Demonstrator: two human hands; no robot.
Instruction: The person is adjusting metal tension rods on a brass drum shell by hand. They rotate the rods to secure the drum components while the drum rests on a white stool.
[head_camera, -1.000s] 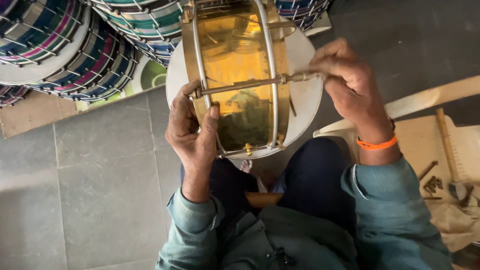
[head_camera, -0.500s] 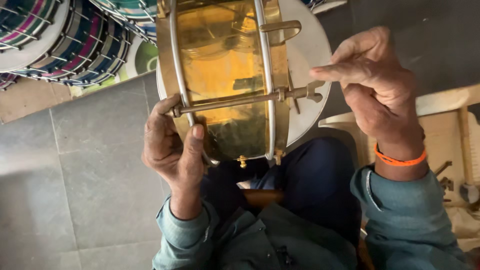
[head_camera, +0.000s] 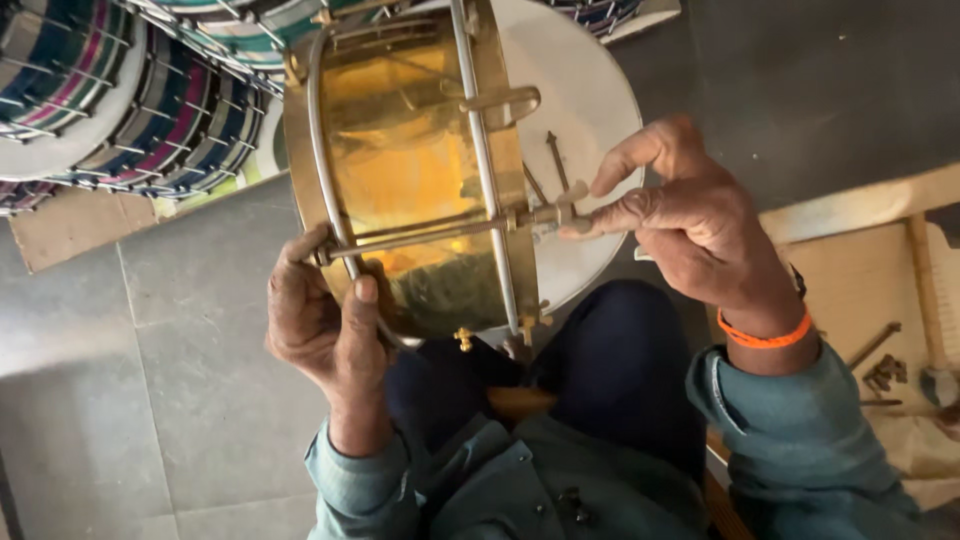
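Drum, brass, held on its side above the lap, in front of a white drumhead. Left hand closed around the drum's near rim and the rod's left end, bracing the shell. Right hand pinching the key on the rod at the drum's right hoop, thumb and forefinger closed on it. Best turned in small, even amounts, with the key square on the rod and the shell kept steady. Thread engagement probably hidden behind the hoop. Loose bolts lying right of the drum.
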